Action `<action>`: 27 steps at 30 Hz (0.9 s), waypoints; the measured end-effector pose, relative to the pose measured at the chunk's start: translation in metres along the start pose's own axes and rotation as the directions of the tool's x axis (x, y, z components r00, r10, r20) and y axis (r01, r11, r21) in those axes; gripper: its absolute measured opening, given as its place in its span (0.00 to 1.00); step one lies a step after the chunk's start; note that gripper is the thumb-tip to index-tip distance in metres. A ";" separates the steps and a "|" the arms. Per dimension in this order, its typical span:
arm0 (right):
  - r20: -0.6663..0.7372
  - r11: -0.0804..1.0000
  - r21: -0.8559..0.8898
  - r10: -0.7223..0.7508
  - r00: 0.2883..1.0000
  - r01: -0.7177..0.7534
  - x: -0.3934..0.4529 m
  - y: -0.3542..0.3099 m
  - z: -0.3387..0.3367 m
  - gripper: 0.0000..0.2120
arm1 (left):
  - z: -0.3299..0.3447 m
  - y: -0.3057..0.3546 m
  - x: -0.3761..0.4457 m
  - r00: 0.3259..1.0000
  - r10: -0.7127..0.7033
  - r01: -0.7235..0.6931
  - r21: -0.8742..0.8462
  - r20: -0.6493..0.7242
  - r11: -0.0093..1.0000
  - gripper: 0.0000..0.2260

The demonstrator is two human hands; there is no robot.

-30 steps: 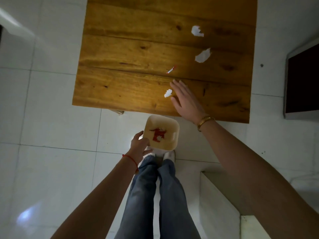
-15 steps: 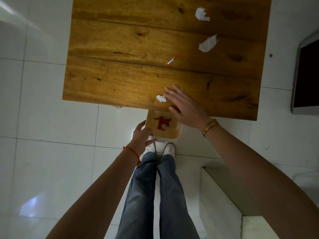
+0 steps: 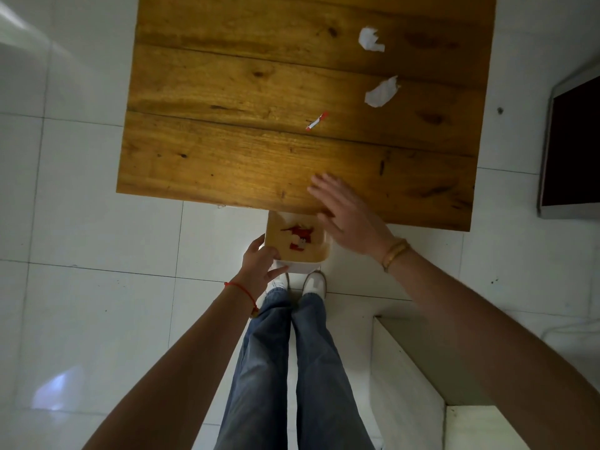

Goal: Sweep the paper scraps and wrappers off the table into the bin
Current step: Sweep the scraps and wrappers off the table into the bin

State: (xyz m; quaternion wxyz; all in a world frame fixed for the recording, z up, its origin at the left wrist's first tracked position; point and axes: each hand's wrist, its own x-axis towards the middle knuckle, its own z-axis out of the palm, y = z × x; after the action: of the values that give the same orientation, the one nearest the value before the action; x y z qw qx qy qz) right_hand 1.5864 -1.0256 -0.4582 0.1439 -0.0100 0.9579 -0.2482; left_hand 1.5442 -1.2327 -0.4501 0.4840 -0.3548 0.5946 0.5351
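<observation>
A wooden table fills the upper view. On it lie two crumpled white paper scraps, one far and one nearer, plus a small red-and-white wrapper. My left hand grips the near left corner of a small cream bin, held just under the table's near edge. Red and white scraps lie inside it. My right hand lies flat with fingers spread at the table's near edge, right above the bin.
The floor is white tile. A dark screen with a pale frame lies on the floor right of the table. A low white ledge stands near my right leg. My jeans and white shoes are below the bin.
My right hand slid toward me along the table to its near edge. The small white scrap beside its fingers is gone from the tabletop. The bin moved further under the edge.
</observation>
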 end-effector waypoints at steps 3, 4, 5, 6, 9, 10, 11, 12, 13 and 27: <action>-0.053 0.994 0.030 0.110 0.993 -0.109 0.039 0.012 -0.021 0.25 | 0.001 0.000 0.002 1.000 0.005 -0.005 -0.001 -0.008 1.000 0.26; -0.057 0.989 0.040 0.143 0.988 -0.141 0.052 0.017 -0.026 0.26 | 0.001 0.000 0.003 1.000 0.007 -0.007 -0.005 -0.009 1.000 0.26; -0.061 0.984 0.052 0.173 0.983 -0.170 0.064 0.021 -0.031 0.27 | 0.001 -0.001 0.005 1.000 0.007 -0.007 -0.010 -0.008 1.000 0.27; -0.062 0.979 0.061 0.197 0.978 -0.194 0.076 0.025 -0.035 0.27 | 0.001 -0.001 0.006 1.000 0.006 -0.006 -0.015 -0.008 1.000 0.27; -0.042 0.970 0.033 0.241 0.969 -0.240 0.104 0.033 -0.042 0.28 | 0.002 0.001 0.009 1.000 0.000 -0.001 -0.023 -0.013 1.000 0.27; -0.024 0.970 0.013 0.243 0.970 -0.242 0.109 0.035 -0.042 0.28 | 0.002 0.001 0.010 1.000 0.000 0.000 -0.022 -0.012 1.000 0.27; -0.003 0.972 -0.005 0.236 0.972 -0.236 0.112 0.035 -0.040 0.28 | 0.002 0.002 0.010 1.000 -0.001 0.001 -0.019 -0.013 1.000 0.28; 0.014 0.975 -0.016 0.223 0.975 -0.223 0.112 0.034 -0.039 0.28 | 0.002 0.003 0.011 1.000 -0.003 0.003 -0.015 -0.014 1.000 0.28; 0.021 0.979 -0.024 0.203 0.979 -0.203 0.109 0.032 -0.036 0.27 | 0.002 0.003 0.011 1.000 -0.005 0.004 -0.010 -0.015 1.000 0.28; 0.201 0.997 -0.031 -0.058 0.978 0.066 -0.033 -0.031 0.043 0.26 | -0.002 -0.008 -0.010 0.999 -0.026 0.027 0.023 -0.021 0.999 0.26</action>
State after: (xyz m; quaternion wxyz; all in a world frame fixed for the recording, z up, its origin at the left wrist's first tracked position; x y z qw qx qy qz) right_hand 1.6289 -1.0701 -0.4706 0.2316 -0.0675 0.9423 -0.2322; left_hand 1.5543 -1.2366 -0.4428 0.4889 -0.3626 0.6010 0.5180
